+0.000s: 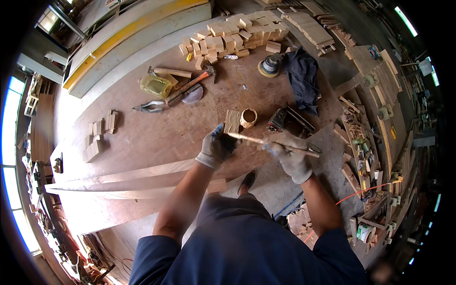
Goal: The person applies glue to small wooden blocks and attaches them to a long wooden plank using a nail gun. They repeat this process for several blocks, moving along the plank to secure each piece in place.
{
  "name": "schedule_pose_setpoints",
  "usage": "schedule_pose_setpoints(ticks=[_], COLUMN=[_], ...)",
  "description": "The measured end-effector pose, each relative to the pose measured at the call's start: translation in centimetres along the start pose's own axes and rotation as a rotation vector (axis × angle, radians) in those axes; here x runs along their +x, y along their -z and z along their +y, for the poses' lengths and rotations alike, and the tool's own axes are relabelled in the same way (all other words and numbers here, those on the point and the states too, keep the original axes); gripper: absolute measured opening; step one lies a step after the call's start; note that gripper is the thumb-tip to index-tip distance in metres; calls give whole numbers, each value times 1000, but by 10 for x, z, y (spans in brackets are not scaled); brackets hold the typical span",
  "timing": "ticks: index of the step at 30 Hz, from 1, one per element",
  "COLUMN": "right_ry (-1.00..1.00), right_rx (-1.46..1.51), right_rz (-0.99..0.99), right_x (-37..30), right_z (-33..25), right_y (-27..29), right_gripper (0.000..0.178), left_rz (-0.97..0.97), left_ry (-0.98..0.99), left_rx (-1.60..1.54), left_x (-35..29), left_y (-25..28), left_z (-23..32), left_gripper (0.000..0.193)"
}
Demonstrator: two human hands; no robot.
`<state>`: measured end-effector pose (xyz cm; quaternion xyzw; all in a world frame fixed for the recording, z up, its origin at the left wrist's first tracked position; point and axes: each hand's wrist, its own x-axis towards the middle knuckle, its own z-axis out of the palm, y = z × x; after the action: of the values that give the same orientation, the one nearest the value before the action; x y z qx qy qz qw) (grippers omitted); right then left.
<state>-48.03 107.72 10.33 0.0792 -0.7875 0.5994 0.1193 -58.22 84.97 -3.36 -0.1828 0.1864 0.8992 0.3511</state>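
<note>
A long, thin pale wooden stick (pixel 251 138) slants between my two gloved hands. My right hand (pixel 290 156) is closed round it, with its flatter end showing past the fingers. Curled near the other end is my left hand (pixel 216 146); its palm is in shadow, and what its fingers hold is hidden. Just beyond those fingers is a small wooden block (pixel 232 121) with wavy brown lines; I cannot tell whether they touch it. A round pot (pixel 248 118) with a crusted, pale rim stands beside the block. To its right lies a dark open box-like object (pixel 289 121).
Farther up the table (pixel 190 114) lie a hammer (pixel 205 76), pliers (pixel 151 107), a yellowish plastic container (pixel 156 85) and a grey disc (pixel 193 95). Wooden blocks (pixel 228 38) are piled behind. A sander (pixel 270 65) sits by a dark cloth (pixel 303 78). Long boards (pixel 123 175) lie left.
</note>
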Motion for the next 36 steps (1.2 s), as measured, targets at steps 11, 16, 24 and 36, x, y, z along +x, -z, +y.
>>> schedule_pose_setpoints(ticks=[11,16,24,36], right_ry=[-231,-345,-242,-322], right_rx=[179,294,90,254], right_rz=[-68,39,-20,39], right_x=[13,18,21,40], right_z=[-14,-4,-10,10], right_y=[4,14,19,17], right_gripper=[18,21,19,19], left_rz=[-77,-186,-184,-188], left_ry=[15,72,59,113], left_rx=[68,27,22,97], left_x=[-4,-7,-10,-23], left_y=[6,12,14,-4], left_z=[4,7,6,0], left_gripper=[50,51,54,52])
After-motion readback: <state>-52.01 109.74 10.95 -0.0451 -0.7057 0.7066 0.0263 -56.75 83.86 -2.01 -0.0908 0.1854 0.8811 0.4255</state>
